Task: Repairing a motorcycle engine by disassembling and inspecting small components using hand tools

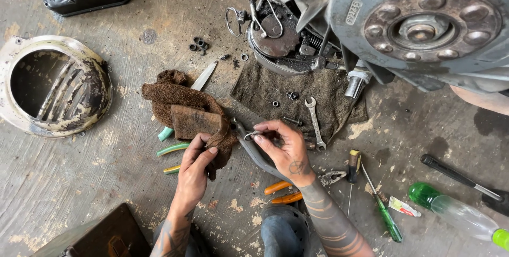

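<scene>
Fingers [263,136] of the right hand [286,153] are pinching a small bent wire clip [251,135], while the left hand [195,164] is gripping a brown rag [180,106] — thumb pressed against its folded lower edge. Behind them, a grey wheel hub [424,23] is filling the far right corner of the concrete floor [79,172]. A dirty cloth mat [275,90] is lying below it, carrying a spanner [314,119]. Orange-handled pliers [281,193] are resting by the right wrist — a green screwdriver [383,206] well apart.
</scene>
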